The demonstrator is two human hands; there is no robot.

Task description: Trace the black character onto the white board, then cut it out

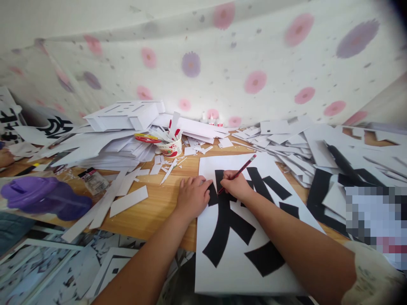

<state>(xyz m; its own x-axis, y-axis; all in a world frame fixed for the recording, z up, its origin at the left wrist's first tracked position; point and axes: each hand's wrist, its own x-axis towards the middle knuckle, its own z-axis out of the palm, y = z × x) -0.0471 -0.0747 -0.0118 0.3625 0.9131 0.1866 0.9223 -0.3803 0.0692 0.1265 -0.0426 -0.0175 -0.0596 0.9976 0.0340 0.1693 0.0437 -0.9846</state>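
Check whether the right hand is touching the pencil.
Touching. The head view shows it: the fingers of the right hand close around the pencil, whose shaft sticks out above the grip.

A pale wall [57, 19] shows at the far left, above a white sheet [222, 57] that hangs across the far side, printed with pink and purple flowers [255, 81] and small gray specks. Before it stands 1 yellowish-brown wooden table [165, 203]. Soft light brightens the sheet, growing dimmer toward the far right.
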